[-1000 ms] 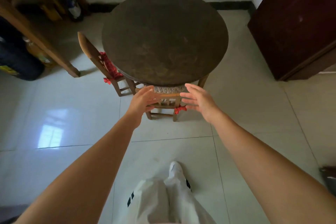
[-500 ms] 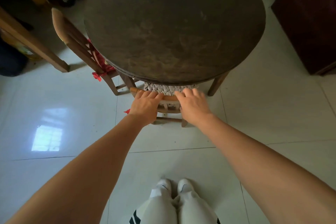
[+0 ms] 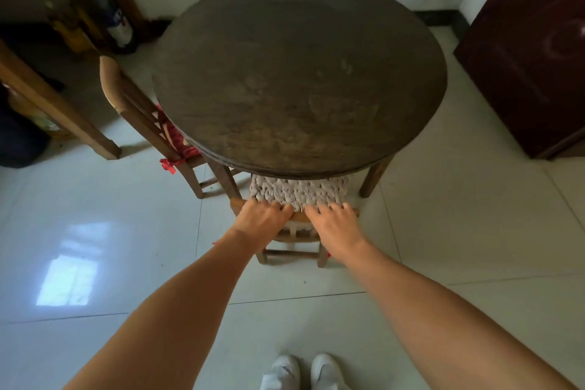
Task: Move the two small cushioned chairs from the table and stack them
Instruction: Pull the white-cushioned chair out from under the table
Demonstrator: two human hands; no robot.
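Off to my left, the first small chair (image 3: 139,111) stands on the pale tiled floor (image 3: 95,231) with its curved wooden back toward me and its seat pushed under the round dark tabletop (image 3: 297,73); a red cushion (image 3: 177,142) is tied on, a loose red end hanging at the corner. Straight ahead, the second chair (image 3: 294,231) is tucked partly under the near edge of the tabletop, its seat covered by a chunky pale woven cushion (image 3: 297,191). My left hand (image 3: 262,220) is curled over the left part of this chair's top rail, fingers closed onto it and touching the cushion. My right hand (image 3: 337,225) has the same closed grip on the rail's right part, just beside the left.
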